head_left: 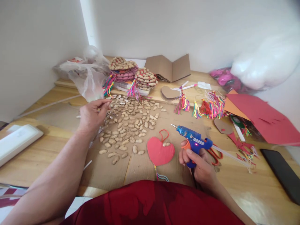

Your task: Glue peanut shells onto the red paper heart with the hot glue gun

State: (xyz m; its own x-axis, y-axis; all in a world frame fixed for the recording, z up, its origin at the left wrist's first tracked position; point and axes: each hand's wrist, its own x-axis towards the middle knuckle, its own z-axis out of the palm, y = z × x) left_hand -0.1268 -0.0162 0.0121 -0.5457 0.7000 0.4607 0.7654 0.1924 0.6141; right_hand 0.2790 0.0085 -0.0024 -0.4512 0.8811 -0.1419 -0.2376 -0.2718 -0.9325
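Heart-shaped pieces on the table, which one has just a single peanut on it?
The red heart-shaped cutout lying nearest the person, beside the blue glue gun. The hearts stacked at the back are fully covered in peanuts.

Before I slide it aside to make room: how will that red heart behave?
The red heart looks flat and thin, so probably light and slightly bendy. One peanut sits on it and may roll off. Its cord loop and tassel will likely trail.
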